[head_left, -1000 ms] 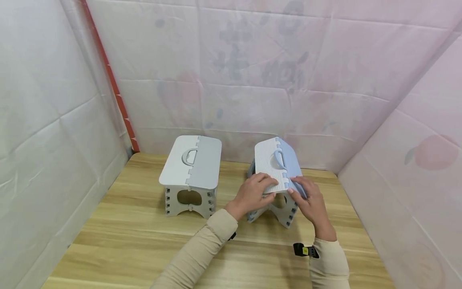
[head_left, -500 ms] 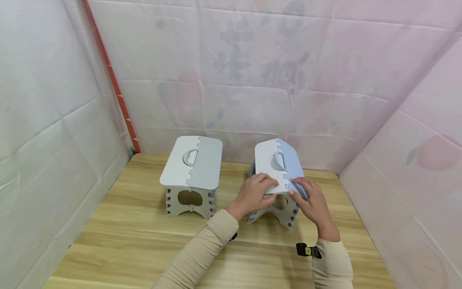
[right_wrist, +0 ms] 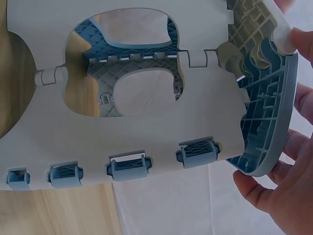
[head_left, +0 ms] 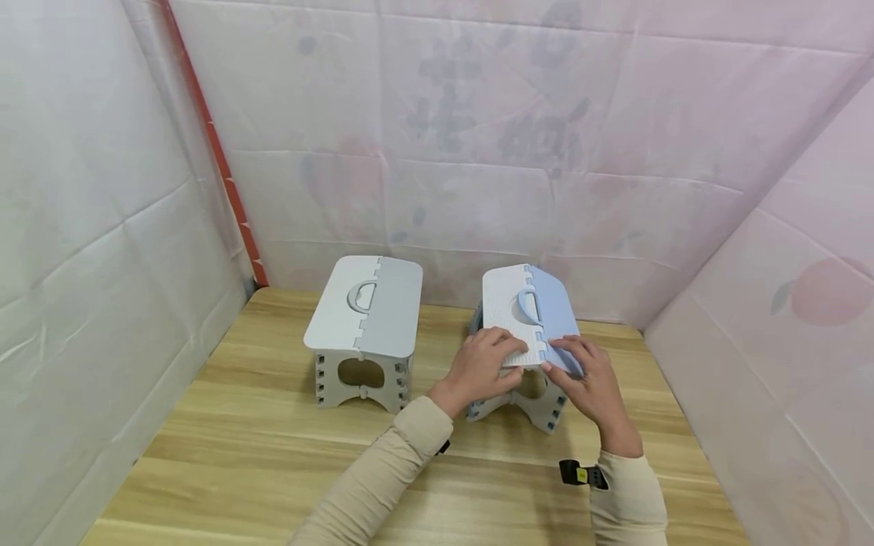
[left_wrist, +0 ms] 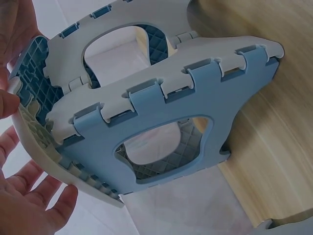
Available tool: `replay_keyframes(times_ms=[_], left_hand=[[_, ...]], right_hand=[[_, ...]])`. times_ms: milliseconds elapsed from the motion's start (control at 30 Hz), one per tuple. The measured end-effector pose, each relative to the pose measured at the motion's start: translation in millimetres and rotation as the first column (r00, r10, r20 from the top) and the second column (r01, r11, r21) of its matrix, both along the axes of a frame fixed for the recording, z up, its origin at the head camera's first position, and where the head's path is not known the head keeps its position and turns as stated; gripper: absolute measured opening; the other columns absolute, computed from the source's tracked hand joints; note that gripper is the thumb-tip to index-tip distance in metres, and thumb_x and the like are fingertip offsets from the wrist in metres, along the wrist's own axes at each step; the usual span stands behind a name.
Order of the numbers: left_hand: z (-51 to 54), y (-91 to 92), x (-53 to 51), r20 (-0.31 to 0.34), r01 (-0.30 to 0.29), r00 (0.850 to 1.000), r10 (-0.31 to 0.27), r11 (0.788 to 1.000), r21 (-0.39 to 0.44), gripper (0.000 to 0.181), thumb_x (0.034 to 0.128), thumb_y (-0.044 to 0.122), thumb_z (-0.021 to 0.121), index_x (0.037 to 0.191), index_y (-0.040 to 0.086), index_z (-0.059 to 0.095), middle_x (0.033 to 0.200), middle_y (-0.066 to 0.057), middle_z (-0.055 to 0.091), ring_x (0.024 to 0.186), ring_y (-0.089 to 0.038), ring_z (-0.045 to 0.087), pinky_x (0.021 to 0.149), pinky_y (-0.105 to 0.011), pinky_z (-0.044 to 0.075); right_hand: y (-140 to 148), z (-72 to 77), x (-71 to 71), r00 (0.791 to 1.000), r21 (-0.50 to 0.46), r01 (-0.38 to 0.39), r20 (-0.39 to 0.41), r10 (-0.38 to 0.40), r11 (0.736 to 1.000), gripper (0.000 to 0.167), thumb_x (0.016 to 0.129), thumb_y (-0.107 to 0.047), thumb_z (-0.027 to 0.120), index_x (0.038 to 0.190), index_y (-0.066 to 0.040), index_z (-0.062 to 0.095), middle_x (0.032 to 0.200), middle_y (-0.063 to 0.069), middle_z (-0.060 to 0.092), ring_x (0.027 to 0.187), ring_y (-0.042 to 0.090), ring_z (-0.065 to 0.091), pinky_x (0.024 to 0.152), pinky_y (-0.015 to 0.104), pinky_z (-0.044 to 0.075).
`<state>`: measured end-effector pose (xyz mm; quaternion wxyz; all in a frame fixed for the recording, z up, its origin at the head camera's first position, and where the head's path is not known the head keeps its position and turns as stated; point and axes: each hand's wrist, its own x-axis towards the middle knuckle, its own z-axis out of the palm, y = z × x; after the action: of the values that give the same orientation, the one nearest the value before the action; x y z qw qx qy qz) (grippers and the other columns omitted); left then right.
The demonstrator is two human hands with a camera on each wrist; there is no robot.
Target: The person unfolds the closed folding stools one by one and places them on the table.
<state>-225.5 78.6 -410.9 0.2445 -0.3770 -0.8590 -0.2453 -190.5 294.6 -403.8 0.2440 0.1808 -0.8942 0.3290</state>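
Note:
On the right of the head view stands a folding step stool [head_left: 520,406]. Its top has a white half [head_left: 501,299] and a blue half [head_left: 556,307], which meet at a slightly raised ridge. Fingers of my left hand [head_left: 478,365] lie on the white half's front part, with the thumb at its front edge. My right hand [head_left: 591,385] rests likewise on the blue half, its thumb close to the ridge. A blue loop handle [head_left: 529,305] sits at the middle of the top. Both wrist views show the stool's hinged legs [left_wrist: 166,142] and ribbed underside [right_wrist: 266,112].
Left of it stands a second folding stool [head_left: 392,307], white and grey, with a flat top. Both are on a wooden table [head_left: 253,447]. Pale printed sheets [head_left: 478,136] enclose the back and sides, and a red strip [head_left: 218,159] runs down the back left.
The right stool's top has flattened a little: its ridge sits lower and the blue half shows wider. Both hands stay on it. The view has shifted slightly.

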Motion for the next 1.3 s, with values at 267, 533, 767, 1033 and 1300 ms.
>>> replay_keyframes(times_ms=[267, 533, 767, 1033, 1300], left_hand=[[1.7, -0.4, 0.6, -0.008, -0.019, 1.0, 0.019, 1.0, -0.022, 0.027, 0.0839, 0.031, 0.058, 0.109, 0.024, 0.065, 0.107, 0.001, 0.055, 0.099, -0.017, 0.052, 0.077, -0.03, 0.043], [-0.2, 1.0, 1.3, -0.047, -0.041, 0.998, 0.039, 0.998, -0.041, 0.027, 0.083, 0.033, 0.058, 0.108, 0.025, 0.065, 0.105, 0.001, 0.055, 0.097, -0.016, 0.052, 0.076, -0.029, 0.043], [-1.7, 2.7, 2.6, -0.043, -0.058, 0.998, 0.055, 0.996, -0.063, 0.027, 0.0831, 0.034, 0.058, 0.108, 0.026, 0.066, 0.106, 0.002, 0.055, 0.098, -0.017, 0.052, 0.076, -0.03, 0.042], [-2.4, 3.0, 2.4, -0.045, -0.063, 0.997, 0.06, 0.995, -0.072, 0.027, 0.0818, 0.033, 0.058, 0.107, 0.027, 0.066, 0.107, 0.002, 0.055, 0.1, -0.018, 0.05, 0.075, -0.031, 0.041], [-2.5, 4.9, 1.7, -0.029, -0.073, 0.997, 0.07, 0.993, -0.091, 0.028, 0.0822, 0.034, 0.057, 0.108, 0.028, 0.066, 0.108, 0.002, 0.054, 0.101, -0.018, 0.05, 0.076, -0.032, 0.04]], right_hand=[[-1.6, -0.2, -2.2, 0.999, 0.004, -0.015, -0.047, 0.015, 1.0, 0.035, 0.072, -0.01, 0.075, 0.104, -0.004, 0.067, 0.113, 0.024, 0.054, 0.105, 0.045, 0.045, 0.085, 0.058, 0.028], [0.1, -1.9, -1.4, 0.997, 0.03, -0.016, -0.068, 0.018, 0.999, 0.036, 0.07, -0.009, 0.075, 0.104, -0.004, 0.066, 0.113, 0.024, 0.054, 0.102, 0.043, 0.047, 0.083, 0.054, 0.029], [0.7, -3.0, -0.2, 0.996, 0.057, -0.014, -0.082, 0.019, 0.998, 0.037, 0.069, -0.011, 0.076, 0.104, -0.003, 0.066, 0.111, 0.024, 0.054, 0.098, 0.043, 0.048, 0.08, 0.052, 0.029], [0.6, -3.1, -0.8, 0.994, 0.106, -0.019, -0.105, 0.03, 0.994, 0.036, 0.071, -0.017, 0.074, 0.103, -0.003, 0.066, 0.109, 0.025, 0.054, 0.097, 0.043, 0.049, 0.081, 0.055, 0.03], [2.0, -3.5, -2.6, 0.995, 0.149, -0.004, -0.103, 0.019, 0.989, 0.036, 0.072, -0.022, 0.074, 0.103, -0.004, 0.067, 0.109, 0.026, 0.054, 0.096, 0.045, 0.048, 0.082, 0.058, 0.03]])
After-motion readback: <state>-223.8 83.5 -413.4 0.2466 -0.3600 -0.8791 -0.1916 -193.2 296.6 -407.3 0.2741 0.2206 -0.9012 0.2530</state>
